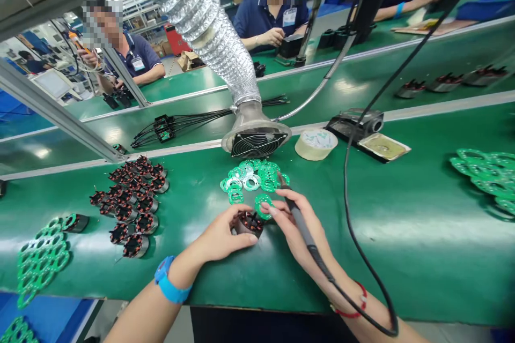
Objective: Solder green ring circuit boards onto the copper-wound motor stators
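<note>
My left hand (219,236) is curled around a small round motor stator (248,223) with copper windings, holding it on the green bench. My right hand (295,222) grips a black soldering iron (298,217) like a pen, its tip pointing up toward the pile; the fingertips also pinch a green ring-shaped circuit board (263,205) just above the stator. A pile of green ring boards (253,178) lies right behind both hands.
A cluster of wound stators (132,203) sits at the left, with green board panels (40,257) at the far left and at the right edge (486,171). A fume extractor fan (255,142), tape roll (316,143) and soldering stand (360,126) stand behind. Other people work across the conveyor.
</note>
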Available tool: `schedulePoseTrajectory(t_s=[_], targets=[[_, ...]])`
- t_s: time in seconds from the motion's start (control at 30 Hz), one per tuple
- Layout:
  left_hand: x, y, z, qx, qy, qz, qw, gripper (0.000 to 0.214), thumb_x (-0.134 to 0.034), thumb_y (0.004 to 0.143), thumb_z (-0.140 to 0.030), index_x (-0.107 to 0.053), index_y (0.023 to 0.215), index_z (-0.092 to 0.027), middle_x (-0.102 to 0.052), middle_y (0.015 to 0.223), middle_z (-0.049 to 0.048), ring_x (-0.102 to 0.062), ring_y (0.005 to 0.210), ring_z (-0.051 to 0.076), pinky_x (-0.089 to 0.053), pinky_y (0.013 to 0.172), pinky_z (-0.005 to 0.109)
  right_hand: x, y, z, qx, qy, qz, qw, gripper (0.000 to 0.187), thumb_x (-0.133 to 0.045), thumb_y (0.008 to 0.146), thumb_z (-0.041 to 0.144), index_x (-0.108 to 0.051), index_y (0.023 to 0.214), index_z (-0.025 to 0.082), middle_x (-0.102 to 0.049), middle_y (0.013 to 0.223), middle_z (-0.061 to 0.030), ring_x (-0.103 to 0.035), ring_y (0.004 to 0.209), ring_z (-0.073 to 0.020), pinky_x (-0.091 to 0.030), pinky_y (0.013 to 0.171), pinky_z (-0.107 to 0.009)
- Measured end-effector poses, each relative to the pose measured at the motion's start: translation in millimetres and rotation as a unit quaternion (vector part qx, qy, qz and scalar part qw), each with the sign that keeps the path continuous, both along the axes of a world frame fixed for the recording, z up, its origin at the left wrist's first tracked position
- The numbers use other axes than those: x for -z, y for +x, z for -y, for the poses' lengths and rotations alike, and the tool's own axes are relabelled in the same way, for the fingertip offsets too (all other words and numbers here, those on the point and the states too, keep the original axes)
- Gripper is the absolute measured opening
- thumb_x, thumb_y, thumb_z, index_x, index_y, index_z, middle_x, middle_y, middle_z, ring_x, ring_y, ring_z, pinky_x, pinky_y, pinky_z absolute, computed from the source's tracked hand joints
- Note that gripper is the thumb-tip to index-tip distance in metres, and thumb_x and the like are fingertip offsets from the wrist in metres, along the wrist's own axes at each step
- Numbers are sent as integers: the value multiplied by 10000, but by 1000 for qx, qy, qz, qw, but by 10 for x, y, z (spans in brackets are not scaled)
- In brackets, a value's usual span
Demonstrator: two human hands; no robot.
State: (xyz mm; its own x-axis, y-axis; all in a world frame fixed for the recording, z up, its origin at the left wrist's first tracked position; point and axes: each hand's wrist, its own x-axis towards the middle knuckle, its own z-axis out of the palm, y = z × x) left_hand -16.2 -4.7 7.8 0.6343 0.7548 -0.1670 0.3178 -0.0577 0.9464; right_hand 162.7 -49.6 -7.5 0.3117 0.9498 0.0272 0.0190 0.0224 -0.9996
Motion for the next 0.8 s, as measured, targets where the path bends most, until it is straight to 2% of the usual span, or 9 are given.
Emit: schedulePoseTrajectory(t_s=[0.07, 0.13, 0.23, 0.33, 0.47, 0.53, 0.63, 0.7, 0.8], targets=[[-13, -16, -18, 24, 51, -27, 998, 567, -719, 712, -267, -501, 1229, -186, -583, 1203, 82, -542, 1076, 236, -419, 949, 366, 11, -41, -12, 9, 21, -85, 996, 376, -615, 814, 417, -446, 1110, 257, -648, 803, 5, -670, 732, -150, -536, 741, -308], [-23, -17, -30, 45, 123, -77, 988, 561, -740, 707, -245, -522, 1223, -213, -575, 1234, 81, -485, 1166, 260, -364, 1011, 404, 23, -57, -14, -14, 34, -109, 993, 392, -618, 818, 420, -446, 1130, 258, -606, 731, 33, -634, 658, -129, -519, 635, -257], [-19, -7, -37, 74, 198, -132, 968, 528, -748, 719, -281, -539, 1201, -229, -581, 1222, 86, -432, 1208, 288, -325, 1021, 454, 41, -64, 4, -97, 46, -41, 993, 408, -609, 827, 410, -446, 1164, 248, -566, 685, 46, -572, 593, -114, -484, 564, -234], [-24, -24, -46, 91, 214, -141, 962, 524, -726, 730, -272, -517, 1207, -218, -593, 1183, 85, -446, 1167, 286, -333, 1000, 463, 61, -81, 46, -139, 65, 72, 986, 406, -586, 842, 381, -426, 1192, 252, -600, 746, 26, -577, 623, -119, -500, 611, -256], [-102, -111, -65, 81, 208, -95, 970, 566, -662, 710, -147, -448, 1234, -175, -545, 1187, 105, -480, 1103, 243, -386, 965, 400, 79, -105, 88, -117, 70, 156, 978, 387, -564, 855, 379, -423, 1193, 254, -661, 847, -15, -609, 669, -136, -515, 656, -290], [-145, -147, -71, 83, 228, -68, 968, 440, -644, 732, -136, -503, 1146, -185, -547, 1153, 84, -480, 1089, 220, -391, 961, 366, 74, -106, 92, -97, 59, 143, 983, 389, -566, 852, 408, -421, 1175, 247, -672, 832, -22, -613, 649, -141, -520, 632, -294], [-167, -149, -72, 96, 272, -77, 954, 80, -598, 825, -162, -604, 896, -197, -582, 1020, 46, -488, 1038, 197, -373, 957, 346, 61, -102, 102, -79, 45, 105, 990, 410, -574, 841, 450, -418, 1159, 243, -675, 824, -31, -626, 648, -150, -537, 622, -306], [-151, -114, -61, 89, 290, -92, 948, 67, -569, 866, -173, -622, 829, -190, -589, 962, 41, -497, 991, 183, -382, 926, 330, 65, -105, 122, -64, 43, 103, 992, 422, -583, 832, 464, -427, 1156, 243, -675, 844, -39, -632, 665, -154, -546, 635, -316], [-113, -35, -13, 77, 321, -94, 939, 86, -560, 884, -187, -633, 842, -173, -593, 885, 41, -508, 899, 166, -402, 860, 305, 98, -115, 166, -30, 40, 126, 991, 437, -596, 821, 470, -435, 1158, 244, -670, 868, -42, -627, 671, -149, -549, 641, -309]])
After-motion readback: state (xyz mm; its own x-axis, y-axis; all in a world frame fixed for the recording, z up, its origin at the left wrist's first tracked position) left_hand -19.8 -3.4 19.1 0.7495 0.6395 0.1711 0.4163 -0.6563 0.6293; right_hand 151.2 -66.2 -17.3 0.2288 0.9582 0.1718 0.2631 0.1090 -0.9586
